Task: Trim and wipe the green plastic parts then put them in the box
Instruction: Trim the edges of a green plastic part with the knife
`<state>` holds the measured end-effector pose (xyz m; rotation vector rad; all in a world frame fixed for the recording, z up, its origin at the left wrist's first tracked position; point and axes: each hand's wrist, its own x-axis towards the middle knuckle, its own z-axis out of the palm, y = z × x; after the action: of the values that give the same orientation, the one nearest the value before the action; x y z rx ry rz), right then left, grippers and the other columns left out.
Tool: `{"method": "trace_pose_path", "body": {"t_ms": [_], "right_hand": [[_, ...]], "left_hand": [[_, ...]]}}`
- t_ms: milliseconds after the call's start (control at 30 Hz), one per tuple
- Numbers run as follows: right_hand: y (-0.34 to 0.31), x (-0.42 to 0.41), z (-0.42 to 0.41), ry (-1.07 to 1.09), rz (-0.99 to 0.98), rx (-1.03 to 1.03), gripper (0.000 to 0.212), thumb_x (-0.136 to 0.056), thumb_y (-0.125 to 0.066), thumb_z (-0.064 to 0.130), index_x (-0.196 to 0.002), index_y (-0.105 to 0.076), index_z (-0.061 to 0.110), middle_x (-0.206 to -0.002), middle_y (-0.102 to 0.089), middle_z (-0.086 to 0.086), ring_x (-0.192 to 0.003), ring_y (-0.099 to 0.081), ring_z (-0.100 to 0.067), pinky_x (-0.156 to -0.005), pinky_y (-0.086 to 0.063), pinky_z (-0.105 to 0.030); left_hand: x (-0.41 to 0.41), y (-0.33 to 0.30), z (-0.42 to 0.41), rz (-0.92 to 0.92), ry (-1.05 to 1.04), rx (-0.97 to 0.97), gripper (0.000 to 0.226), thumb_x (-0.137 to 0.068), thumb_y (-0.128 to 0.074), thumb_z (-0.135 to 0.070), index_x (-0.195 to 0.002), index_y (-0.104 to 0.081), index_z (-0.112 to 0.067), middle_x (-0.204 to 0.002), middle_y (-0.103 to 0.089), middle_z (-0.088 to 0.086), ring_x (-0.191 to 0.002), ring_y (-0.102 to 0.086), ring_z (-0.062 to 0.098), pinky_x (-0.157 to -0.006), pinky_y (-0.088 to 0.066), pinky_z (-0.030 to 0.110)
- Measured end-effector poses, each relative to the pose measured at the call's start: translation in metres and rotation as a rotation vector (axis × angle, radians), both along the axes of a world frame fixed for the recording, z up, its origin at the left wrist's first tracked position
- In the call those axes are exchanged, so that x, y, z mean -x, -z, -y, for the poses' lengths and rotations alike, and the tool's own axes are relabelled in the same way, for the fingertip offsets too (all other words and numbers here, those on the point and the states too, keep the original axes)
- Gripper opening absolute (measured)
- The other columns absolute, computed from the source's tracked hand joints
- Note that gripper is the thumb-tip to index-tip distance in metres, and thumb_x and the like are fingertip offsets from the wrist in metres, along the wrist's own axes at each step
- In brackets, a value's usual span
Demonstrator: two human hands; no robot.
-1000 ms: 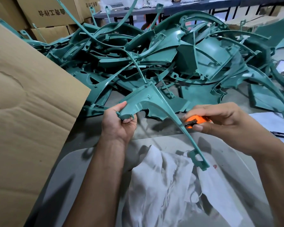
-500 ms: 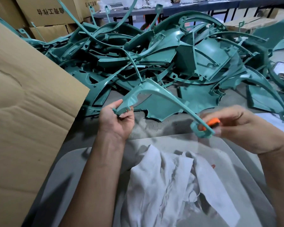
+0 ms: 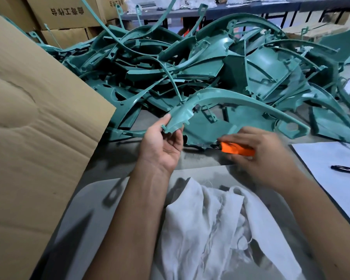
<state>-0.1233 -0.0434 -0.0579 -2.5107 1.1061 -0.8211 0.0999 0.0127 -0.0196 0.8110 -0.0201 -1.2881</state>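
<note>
Green plastic part (image 3: 240,100) pinched at one end by left hand (image 3: 164,144), right hand (image 3: 259,156) gripping orange cutter (image 3: 236,148)

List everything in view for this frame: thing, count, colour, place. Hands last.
held green part: 1, teal green, curved strip raised over the table's near edge, one end in the left hand
pile of green parts: too many to count, teal green, heaped across the table behind the hands
trimming tool: 1, orange, in the right hand, blurred
white cloth: 1, white, crumpled on the grey sheet nearest the camera
cardboard flap: 1, brown, left side
cardboard boxes: at least 2, brown, printed, stacked far left
paper: 1, white, right edge
pen: 1, black, on the paper
left hand: pinches the part's near end
right hand: grips the tool
</note>
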Motion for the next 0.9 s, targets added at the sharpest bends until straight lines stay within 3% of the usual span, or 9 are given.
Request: {"method": "trace_pose_path", "body": {"t_ms": [133,300,433,567,667,800,900], "right_hand": [[0.005,0.007,0.006,0.018,-0.106,0.021,0.032,-0.089,-0.080,0.024,-0.120,-0.078,0.035,-0.090,-0.064,0.005,-0.083,-0.058,-0.017,-0.069,-0.051,-0.040],[0.002,0.003,0.002,0.127,0.009,0.048,0.037,-0.095,-0.069,0.041,-0.132,-0.069,0.038,-0.100,-0.055,0.012,-0.089,-0.051,-0.009,-0.076,-0.047,-0.034],[0.000,-0.003,0.001,0.104,0.104,0.104,0.046,-0.099,-0.056,0.047,-0.136,-0.068,0.023,-0.099,-0.055,0.002,-0.084,-0.055,-0.019,-0.072,-0.049,-0.040],[-0.001,-0.006,0.001,0.101,0.208,0.117,0.051,-0.101,-0.047,0.052,-0.134,-0.065,0.017,-0.110,-0.068,0.002,-0.093,-0.060,-0.017,-0.082,-0.047,-0.031],[0.001,-0.006,0.001,0.047,0.310,0.183,0.036,-0.108,-0.051,0.041,-0.134,-0.062,0.018,-0.114,-0.063,0.013,-0.093,-0.058,-0.009,-0.083,-0.046,-0.023],[0.005,-0.013,0.001,0.087,0.319,0.210,0.044,-0.111,-0.041,0.038,-0.148,-0.050,0.016,-0.132,-0.056,0.007,-0.109,-0.050,-0.001,-0.095,-0.033,-0.003],[0.008,-0.017,0.002,0.141,0.295,0.222,0.048,-0.112,-0.035,0.038,-0.149,-0.047,0.010,-0.132,-0.056,-0.001,-0.109,-0.047,-0.003,-0.096,-0.038,-0.016]], "left_hand": [[0.002,-0.001,0.000,0.060,-0.018,-0.021,0.012,-0.099,-0.066,-0.015,-0.092,-0.069,-0.006,-0.060,-0.069,0.005,-0.044,-0.064,0.009,-0.040,-0.049,0.015],[0.007,0.001,0.000,0.085,-0.058,-0.023,0.006,-0.095,-0.070,-0.011,-0.094,-0.069,-0.006,-0.065,-0.072,0.005,-0.049,-0.067,0.009,-0.043,-0.051,0.017],[0.008,-0.002,-0.001,0.038,-0.080,-0.004,0.011,-0.095,-0.069,-0.009,-0.085,-0.068,-0.004,-0.062,-0.071,0.006,-0.047,-0.066,0.008,-0.042,-0.051,0.016],[0.008,-0.005,-0.002,0.003,-0.102,0.009,0.018,-0.096,-0.068,-0.007,-0.078,-0.066,-0.003,-0.060,-0.069,0.008,-0.046,-0.065,0.008,-0.042,-0.051,0.015],[0.010,-0.006,-0.002,0.004,-0.101,-0.006,0.017,-0.096,-0.068,-0.007,-0.079,-0.066,-0.004,-0.059,-0.069,0.007,-0.046,-0.065,0.008,-0.042,-0.050,0.015],[0.017,-0.006,-0.003,-0.004,-0.076,-0.028,0.019,-0.096,-0.067,-0.005,-0.078,-0.067,-0.003,-0.057,-0.069,0.007,-0.044,-0.065,0.008,-0.040,-0.049,0.015],[0.023,-0.003,-0.003,-0.033,-0.033,-0.047,0.019,-0.096,-0.066,-0.004,-0.078,-0.066,-0.001,-0.056,-0.069,0.009,-0.042,-0.064,0.009,-0.038,-0.048,0.015]]}}
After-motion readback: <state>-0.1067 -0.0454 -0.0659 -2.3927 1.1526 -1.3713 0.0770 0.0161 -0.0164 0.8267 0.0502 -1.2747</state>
